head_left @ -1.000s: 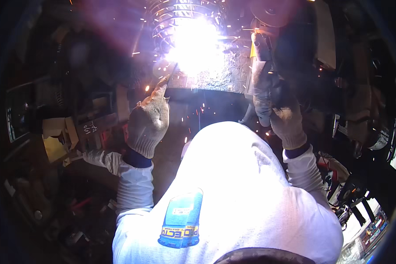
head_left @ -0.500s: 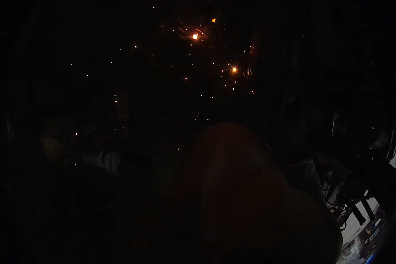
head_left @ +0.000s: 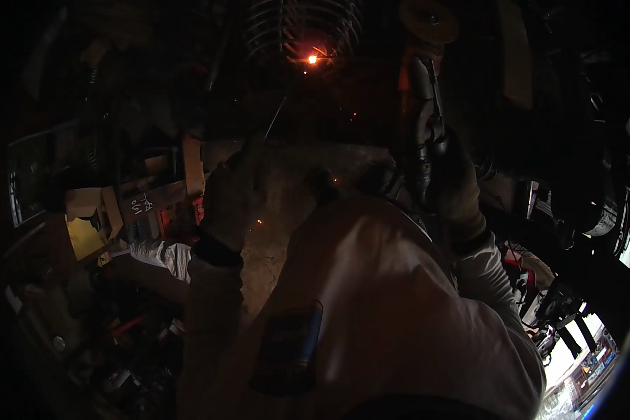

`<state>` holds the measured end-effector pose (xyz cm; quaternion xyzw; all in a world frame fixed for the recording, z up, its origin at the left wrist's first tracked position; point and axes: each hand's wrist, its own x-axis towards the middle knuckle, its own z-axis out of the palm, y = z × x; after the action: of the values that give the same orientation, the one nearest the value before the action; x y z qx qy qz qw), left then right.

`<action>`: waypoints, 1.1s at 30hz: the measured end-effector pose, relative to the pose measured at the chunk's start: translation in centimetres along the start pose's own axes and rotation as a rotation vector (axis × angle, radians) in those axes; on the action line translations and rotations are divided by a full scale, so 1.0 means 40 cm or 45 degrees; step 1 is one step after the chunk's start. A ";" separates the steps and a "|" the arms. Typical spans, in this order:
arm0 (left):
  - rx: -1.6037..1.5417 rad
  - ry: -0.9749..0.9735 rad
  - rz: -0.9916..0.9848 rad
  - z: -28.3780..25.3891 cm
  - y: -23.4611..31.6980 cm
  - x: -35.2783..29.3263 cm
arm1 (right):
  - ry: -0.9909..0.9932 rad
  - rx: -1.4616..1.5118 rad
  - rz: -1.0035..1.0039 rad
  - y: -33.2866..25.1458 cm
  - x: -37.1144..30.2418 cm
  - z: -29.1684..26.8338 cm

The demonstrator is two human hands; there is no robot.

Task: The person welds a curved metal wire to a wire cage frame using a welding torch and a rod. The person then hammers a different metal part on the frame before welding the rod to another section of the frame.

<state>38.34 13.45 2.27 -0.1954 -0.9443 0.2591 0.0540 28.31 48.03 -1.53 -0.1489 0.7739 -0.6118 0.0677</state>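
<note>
A thin, straight, silvery rod [head_left: 276, 117] is slanting from beside the shadowed left hand [head_left: 229, 192] toward a small, orange-glowing spot [head_left: 312, 59], which is lying ahead of and between the hands, nearer the left. The dim, gloved right hand [head_left: 460, 185] is seemingly curling around a long, grey, metallic-looking tool [head_left: 421, 136]; darkness is hiding both hands' fingers, so neither's closure can be told.

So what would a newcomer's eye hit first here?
The small orange glow near the top centre, by the lower part of the curved metal rings, in a mostly dark view. Next, the bright white patch toward the lower right edge. After that, probably the partly yellow cardboard box on the left.
</note>
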 end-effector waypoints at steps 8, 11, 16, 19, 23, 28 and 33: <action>-0.729 -0.118 -0.322 -0.012 -0.006 0.040 | -0.032 -0.395 0.005 -0.032 0.009 -0.005; -0.830 -0.109 -0.423 -0.030 -0.003 0.046 | 0.002 -0.141 0.160 -0.026 0.011 0.006; -0.782 0.023 -0.421 -0.029 -0.007 0.048 | -0.010 -0.028 0.258 0.004 0.005 0.006; -0.893 -0.056 -0.467 -0.024 -0.013 0.048 | 0.047 0.035 0.190 0.031 0.001 0.014; -0.815 0.011 -0.436 -0.007 -0.001 0.040 | 0.025 -0.022 0.224 -0.005 0.006 0.013; -0.884 -0.186 -0.523 -0.027 -0.012 0.047 | 0.036 -0.044 0.185 -0.031 0.013 0.014; -1.076 -0.219 -0.516 -0.016 -0.014 -0.007 | -0.127 0.257 0.294 -0.029 -0.001 -0.002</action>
<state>38.53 13.18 3.10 0.0100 -0.9871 -0.1483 -0.0591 28.49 47.86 -0.41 -0.0814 0.7162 -0.6664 0.1905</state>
